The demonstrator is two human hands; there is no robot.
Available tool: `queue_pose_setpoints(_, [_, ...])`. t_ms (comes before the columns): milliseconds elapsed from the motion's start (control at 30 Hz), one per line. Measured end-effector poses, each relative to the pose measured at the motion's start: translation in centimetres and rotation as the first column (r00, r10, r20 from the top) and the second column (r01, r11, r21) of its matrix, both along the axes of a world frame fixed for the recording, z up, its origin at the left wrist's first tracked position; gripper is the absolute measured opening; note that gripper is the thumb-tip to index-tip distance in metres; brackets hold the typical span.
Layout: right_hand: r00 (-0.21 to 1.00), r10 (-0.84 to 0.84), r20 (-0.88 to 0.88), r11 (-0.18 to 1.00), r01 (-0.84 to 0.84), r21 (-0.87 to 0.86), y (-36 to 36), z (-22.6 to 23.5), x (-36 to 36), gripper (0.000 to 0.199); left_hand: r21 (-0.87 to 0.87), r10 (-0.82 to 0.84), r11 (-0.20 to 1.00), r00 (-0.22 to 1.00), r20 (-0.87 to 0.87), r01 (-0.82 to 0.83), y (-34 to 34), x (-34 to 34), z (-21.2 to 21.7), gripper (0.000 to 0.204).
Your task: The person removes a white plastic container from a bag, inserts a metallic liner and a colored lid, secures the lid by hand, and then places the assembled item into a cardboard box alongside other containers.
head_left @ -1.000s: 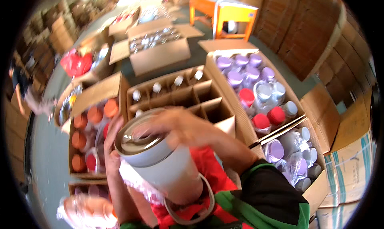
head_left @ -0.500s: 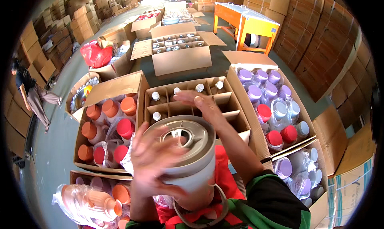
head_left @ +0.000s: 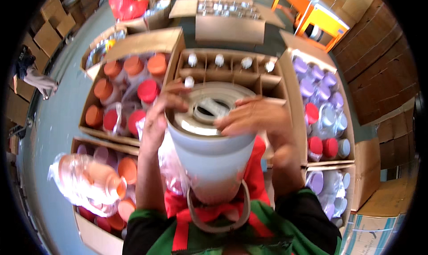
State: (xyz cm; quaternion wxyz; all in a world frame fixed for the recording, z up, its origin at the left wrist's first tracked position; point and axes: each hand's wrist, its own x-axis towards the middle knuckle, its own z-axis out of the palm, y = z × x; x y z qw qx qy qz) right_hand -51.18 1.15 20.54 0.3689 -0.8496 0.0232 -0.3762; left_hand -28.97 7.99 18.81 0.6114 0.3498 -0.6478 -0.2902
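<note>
Large white plastic jug with grey lid (head_left: pixel 209 139) held upright against the body, loop handle at its base; left hand (head_left: pixel 160 117) grips the lid's left rim, right hand (head_left: pixel 254 119) clasps its right rim; divided cardboard box of small white-capped bottles (head_left: pixel 232 70) just beyond, orange-lidded cups carton (head_left: pixel 129 76) left

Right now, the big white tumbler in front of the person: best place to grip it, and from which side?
Grip the white tumbler around its upper body just below the lid, coming from both sides. It stands upright and tapers downward, so the wide top suits the left hand and right hand flanking it.
</note>
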Motion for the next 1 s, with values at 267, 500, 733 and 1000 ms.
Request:
queue_pose_setpoints(267, [0.942,-0.33,0.068,0.904,0.294,0.311,-0.3,-2.1,2.3,0.078,-0.224,0.013,0.974,0.97,0.242,0.043,0.0,2.0,-1.6,0.058])
queue_pose_setpoints(500, [0.833,-0.18,0.524,0.737,-0.238,0.632,-2.8,-5.4,2.3,0.058,-0.382,0.312,0.909,0.881,0.357,-0.168,1.6,-1.8,0.8,0.032])
queue_pose_setpoints(733, [0.886,0.06,0.459,0.824,-0.304,0.479,-4.8,-6.9,3.9,0.064,-0.314,0.074,0.949,0.954,0.292,0.022,0.8,0.9,0.8,0.02])
queue_pose_setpoints(1000, [0.788,0.215,0.577,0.719,-0.528,0.453,-3.7,-5.4,1.3,0.052,0.177,0.146,0.954,0.888,0.437,-0.243,0.7,7.5,-4.8,0.077])
